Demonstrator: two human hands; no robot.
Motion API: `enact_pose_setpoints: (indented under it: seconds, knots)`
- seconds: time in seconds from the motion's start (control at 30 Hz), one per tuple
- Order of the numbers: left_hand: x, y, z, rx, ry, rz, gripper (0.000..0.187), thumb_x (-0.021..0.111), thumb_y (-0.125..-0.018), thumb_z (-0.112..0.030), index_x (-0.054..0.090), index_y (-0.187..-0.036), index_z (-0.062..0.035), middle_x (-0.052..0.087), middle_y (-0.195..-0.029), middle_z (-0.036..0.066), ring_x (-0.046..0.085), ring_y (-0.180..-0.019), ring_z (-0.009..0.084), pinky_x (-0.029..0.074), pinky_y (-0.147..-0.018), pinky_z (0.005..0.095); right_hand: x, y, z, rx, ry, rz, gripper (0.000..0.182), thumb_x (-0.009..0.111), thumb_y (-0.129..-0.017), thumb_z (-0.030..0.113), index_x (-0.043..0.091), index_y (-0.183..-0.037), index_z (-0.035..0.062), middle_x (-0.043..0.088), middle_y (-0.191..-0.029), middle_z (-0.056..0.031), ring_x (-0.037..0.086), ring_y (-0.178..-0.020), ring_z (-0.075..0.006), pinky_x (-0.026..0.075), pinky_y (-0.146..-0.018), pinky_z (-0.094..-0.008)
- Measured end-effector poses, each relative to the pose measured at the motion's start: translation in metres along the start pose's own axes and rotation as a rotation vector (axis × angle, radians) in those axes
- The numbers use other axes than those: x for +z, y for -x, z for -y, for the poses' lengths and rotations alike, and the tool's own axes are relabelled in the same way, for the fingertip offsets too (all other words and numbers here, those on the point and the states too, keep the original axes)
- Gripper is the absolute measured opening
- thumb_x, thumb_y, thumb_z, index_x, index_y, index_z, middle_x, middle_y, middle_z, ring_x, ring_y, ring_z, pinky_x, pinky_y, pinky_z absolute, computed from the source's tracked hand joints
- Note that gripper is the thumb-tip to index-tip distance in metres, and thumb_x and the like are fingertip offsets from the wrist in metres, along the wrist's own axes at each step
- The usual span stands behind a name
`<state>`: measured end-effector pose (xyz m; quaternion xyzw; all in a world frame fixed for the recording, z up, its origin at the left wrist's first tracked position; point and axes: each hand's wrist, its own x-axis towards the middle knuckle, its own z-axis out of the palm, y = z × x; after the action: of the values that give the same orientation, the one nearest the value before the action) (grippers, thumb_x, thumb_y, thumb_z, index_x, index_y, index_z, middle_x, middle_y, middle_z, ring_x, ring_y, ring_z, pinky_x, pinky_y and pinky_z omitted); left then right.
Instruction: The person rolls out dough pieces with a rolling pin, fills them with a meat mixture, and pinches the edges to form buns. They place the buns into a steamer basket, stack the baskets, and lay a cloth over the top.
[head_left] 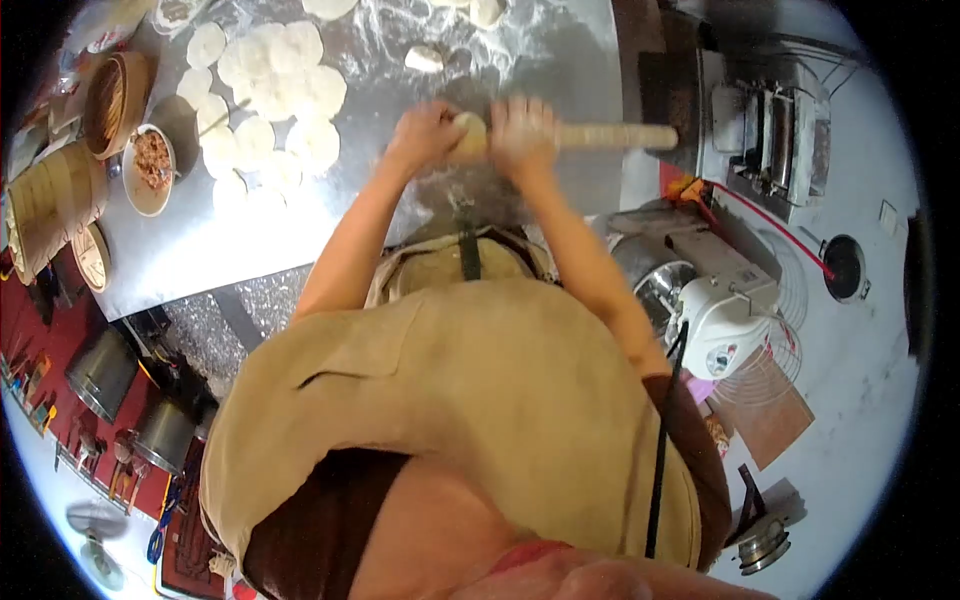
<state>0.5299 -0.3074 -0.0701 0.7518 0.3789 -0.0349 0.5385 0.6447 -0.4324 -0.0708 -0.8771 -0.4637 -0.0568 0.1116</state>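
My right hand (525,132) lies over a wooden rolling pin (620,136), which sticks out to the right; motion smears its fingers a little. At the pin's left end, my left hand (424,133) has its fingers curled on the edge of a small dough round (469,130). Part of that round is hidden by the fingers. Just beyond my hands sits a pale lump of dough (424,58) on the floured metal table (390,75). Many flat dough wrappers (270,75) lie to the left, several overlapping.
A bowl (148,205) of minced filling (152,160) stands left of the wrappers, beside a bamboo steamer (115,105). More dough (487,12) sits at the far edge. A white stand mixer (720,315) and a metal machine (785,130) are at the right.
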Motion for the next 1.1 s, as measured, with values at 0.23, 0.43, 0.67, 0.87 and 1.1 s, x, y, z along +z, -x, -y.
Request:
enact_pose_setpoints:
  seconds: [0.23,0.43,0.67,0.87,1.1]
  knots:
    - [-0.029,0.014,0.015,-0.027,-0.118,0.051,0.028,0.065,-0.077,-0.029,0.066,-0.091,-0.0050,0.065,-0.079,0.015,0.064,-0.070,0.0207,0.049,-0.064,0.0342,-0.010,0.010,0.000,-0.122,-0.010,0.062,0.036,0.047,-0.086,0.041,0.058,-0.080,0.0067,0.060,-0.092,-0.0163,0.057,-0.079,-0.0307,0.043,-0.067,-0.0455]
    - [-0.037,-0.010,-0.005,-0.025,-0.271,0.047,0.025,0.062,-0.076,-0.028,0.067,-0.089,-0.0069,0.065,-0.088,0.017,0.063,-0.082,0.0330,0.049,-0.072,0.0419,0.015,-0.053,0.017,0.026,-0.060,0.005,0.036,0.047,-0.087,0.040,0.059,-0.085,0.0062,0.059,-0.086,-0.0139,0.056,-0.077,-0.0308,0.043,-0.070,-0.0444]
    - [-0.025,0.046,0.026,-0.225,-0.004,-0.021,0.027,0.061,-0.078,-0.030,0.066,-0.090,-0.0059,0.066,-0.087,0.015,0.063,-0.085,0.0315,0.048,-0.073,0.0410,-0.018,0.013,0.019,-0.142,-0.012,0.076,0.030,0.048,-0.087,0.035,0.058,-0.085,0.0064,0.057,-0.082,-0.0116,0.054,-0.079,-0.0278,0.041,-0.069,-0.0422]
    - [-0.045,0.008,0.031,0.040,-0.335,0.005,0.027,0.063,-0.077,-0.027,0.065,-0.089,-0.0029,0.065,-0.085,0.017,0.063,-0.078,0.0329,0.049,-0.068,0.0386,0.010,-0.026,0.025,-0.219,0.036,-0.152,0.028,0.049,-0.086,0.033,0.059,-0.087,0.0078,0.058,-0.087,-0.0121,0.054,-0.082,-0.0294,0.039,-0.069,-0.0429]
    - [-0.028,0.019,0.031,-0.067,-0.287,-0.108,0.024,0.058,-0.079,-0.022,0.065,-0.093,-0.0039,0.064,-0.088,0.020,0.062,-0.081,0.0349,0.049,-0.070,0.0408,0.014,-0.040,0.039,-0.142,-0.062,-0.006,0.027,0.049,-0.085,0.033,0.060,-0.083,0.0081,0.057,-0.085,-0.0108,0.053,-0.082,-0.0283,0.037,-0.073,-0.0448]
